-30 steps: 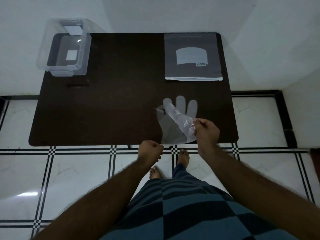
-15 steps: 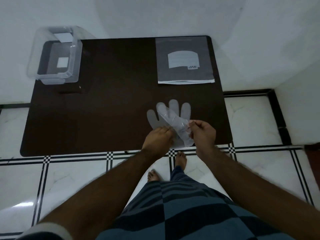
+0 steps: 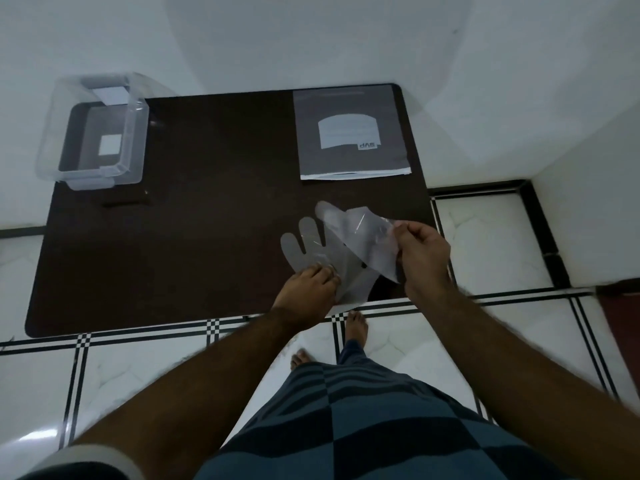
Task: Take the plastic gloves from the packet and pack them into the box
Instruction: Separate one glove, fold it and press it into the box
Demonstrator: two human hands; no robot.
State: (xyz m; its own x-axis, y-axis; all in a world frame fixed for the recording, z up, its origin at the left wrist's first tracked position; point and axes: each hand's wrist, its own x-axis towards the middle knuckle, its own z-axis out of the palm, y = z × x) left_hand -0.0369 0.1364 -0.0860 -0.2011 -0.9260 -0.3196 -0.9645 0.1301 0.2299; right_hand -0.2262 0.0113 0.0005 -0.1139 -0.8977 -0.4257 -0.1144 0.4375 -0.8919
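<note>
Two clear plastic gloves are near the front right of the dark table [image 3: 214, 237]. One glove [image 3: 304, 249] lies flat, and my left hand [image 3: 306, 289] presses on its palm area with the fingers spread. My right hand [image 3: 420, 256] pinches the second glove [image 3: 363, 237] by its edge and holds it lifted above the first. The grey glove packet [image 3: 349, 133] lies flat at the back right of the table. The clear plastic box [image 3: 93, 133] stands open at the back left corner, partly over the table edge.
White walls close in behind and to the right of the table. A tiled floor with black lines runs in front, where my bare feet [image 3: 355, 325] stand close to the table's front edge. A small dark object [image 3: 126, 202] lies just in front of the box.
My left hand has come from the table's front edge onto the flat glove. My right hand has peeled the second glove up and to the right, off the first.
</note>
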